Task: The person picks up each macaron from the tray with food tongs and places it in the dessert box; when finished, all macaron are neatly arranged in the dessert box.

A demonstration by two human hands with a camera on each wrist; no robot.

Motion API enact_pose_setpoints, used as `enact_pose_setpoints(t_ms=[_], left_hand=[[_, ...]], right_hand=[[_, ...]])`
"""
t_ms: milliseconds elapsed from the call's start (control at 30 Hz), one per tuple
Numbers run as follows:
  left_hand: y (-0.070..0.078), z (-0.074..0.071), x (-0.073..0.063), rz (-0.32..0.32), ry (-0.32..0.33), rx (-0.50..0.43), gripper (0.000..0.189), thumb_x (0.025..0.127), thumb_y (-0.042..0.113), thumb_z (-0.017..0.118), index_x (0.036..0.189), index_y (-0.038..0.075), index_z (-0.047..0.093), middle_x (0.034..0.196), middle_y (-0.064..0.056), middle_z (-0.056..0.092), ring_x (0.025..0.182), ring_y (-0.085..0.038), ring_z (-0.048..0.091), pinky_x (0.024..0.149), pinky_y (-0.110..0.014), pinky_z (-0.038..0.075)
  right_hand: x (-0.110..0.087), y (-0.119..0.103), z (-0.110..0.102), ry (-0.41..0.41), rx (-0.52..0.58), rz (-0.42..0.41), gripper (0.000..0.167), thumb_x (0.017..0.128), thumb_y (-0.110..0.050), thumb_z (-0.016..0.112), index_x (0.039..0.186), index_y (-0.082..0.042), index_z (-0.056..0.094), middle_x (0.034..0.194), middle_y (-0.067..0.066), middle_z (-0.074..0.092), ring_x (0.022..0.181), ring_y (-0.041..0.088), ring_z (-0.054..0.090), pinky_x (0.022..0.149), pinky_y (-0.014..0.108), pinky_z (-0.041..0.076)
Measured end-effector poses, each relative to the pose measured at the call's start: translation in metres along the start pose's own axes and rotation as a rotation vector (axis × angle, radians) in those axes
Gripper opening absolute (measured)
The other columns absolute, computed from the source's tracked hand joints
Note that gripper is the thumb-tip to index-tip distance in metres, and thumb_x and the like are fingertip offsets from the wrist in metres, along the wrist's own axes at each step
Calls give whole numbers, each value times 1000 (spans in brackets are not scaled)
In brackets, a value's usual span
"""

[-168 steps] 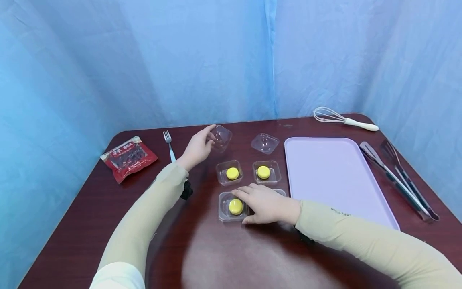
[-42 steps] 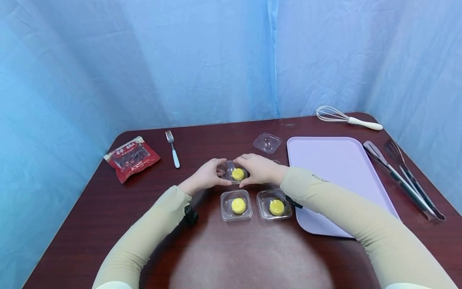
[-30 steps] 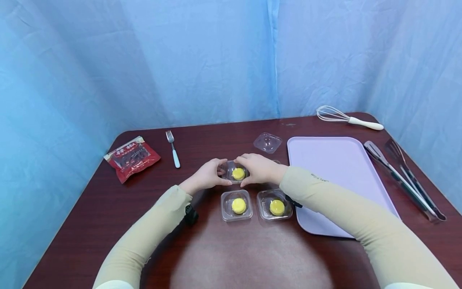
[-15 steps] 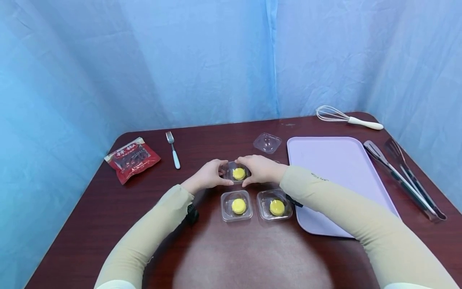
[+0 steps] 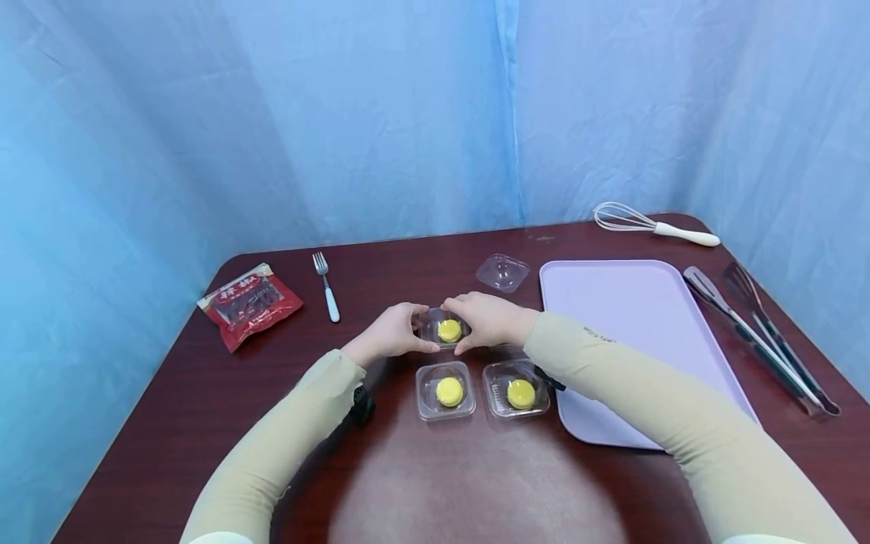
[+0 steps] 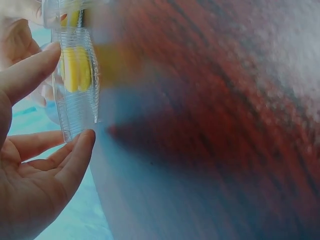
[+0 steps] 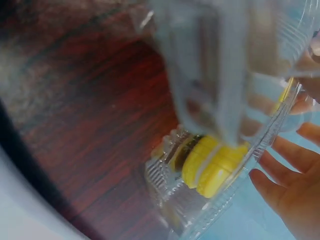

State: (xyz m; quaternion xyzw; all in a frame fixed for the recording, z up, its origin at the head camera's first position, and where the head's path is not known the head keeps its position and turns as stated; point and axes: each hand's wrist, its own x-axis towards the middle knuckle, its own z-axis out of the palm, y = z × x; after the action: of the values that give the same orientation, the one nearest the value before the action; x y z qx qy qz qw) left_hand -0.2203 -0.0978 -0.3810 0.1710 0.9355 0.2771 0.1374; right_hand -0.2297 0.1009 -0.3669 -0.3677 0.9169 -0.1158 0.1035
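Observation:
My left hand (image 5: 394,331) and right hand (image 5: 492,321) hold opposite sides of a small clear plastic box (image 5: 430,334), thumbs in front and fingers behind. Inside lies a yellow macaron (image 5: 449,330). In the left wrist view, the left thumb and fingertips meet the edges of the box (image 6: 75,110). Two more clear boxes stand nearer in front, left (image 5: 445,413) and right (image 5: 499,412), each with a yellow macaron. Another box with a macaron (image 7: 215,165) shows in the right wrist view; the right hand mostly covers it in the head view.
A loose clear lid (image 5: 503,272) lies behind. A lilac tray (image 5: 621,332) is right, partly under the right sleeve. Beyond it lie tongs (image 5: 754,344), a dark slotted utensil (image 5: 768,325) and a whisk (image 5: 652,224). At left are a fork (image 5: 328,291) and red packet (image 5: 250,306).
Since the oldest frame, my left hand has brought a clear lid from the back to the rear left box. My right hand has left the front boxes and joined it. The last second shows almost no movement.

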Motion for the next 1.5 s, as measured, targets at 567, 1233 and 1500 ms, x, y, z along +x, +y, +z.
enact_pose_setpoints(t_ms=[567, 1233, 1500], left_hand=[[-1, -1, 1, -17, 2, -13, 74, 74, 28, 82, 134, -1, 50, 123, -15, 60, 108, -25, 60, 92, -38, 50], [-3, 1, -1, 7, 12, -13, 75, 74, 29, 81, 135, -1, 49, 122, -15, 60, 108, -24, 59, 92, -35, 50], [-4, 3, 0, -20, 17, -29, 75, 74, 26, 82, 136, 1, 48, 126, -15, 58, 111, -25, 59, 94, -37, 49]], right_hand=[[-6, 19, -12, 63, 33, 21, 67, 83, -39, 71, 137, -6, 49, 136, 14, 53, 129, 32, 45, 106, 47, 38], [-19, 77, -27, 276, 74, 257, 60, 84, -28, 71, 132, 1, 49, 130, 23, 54, 123, 38, 48, 105, 50, 37], [-20, 85, -27, 249, 92, 279, 60, 84, -25, 70, 133, 3, 48, 132, 25, 52, 125, 39, 46, 107, 51, 34]])
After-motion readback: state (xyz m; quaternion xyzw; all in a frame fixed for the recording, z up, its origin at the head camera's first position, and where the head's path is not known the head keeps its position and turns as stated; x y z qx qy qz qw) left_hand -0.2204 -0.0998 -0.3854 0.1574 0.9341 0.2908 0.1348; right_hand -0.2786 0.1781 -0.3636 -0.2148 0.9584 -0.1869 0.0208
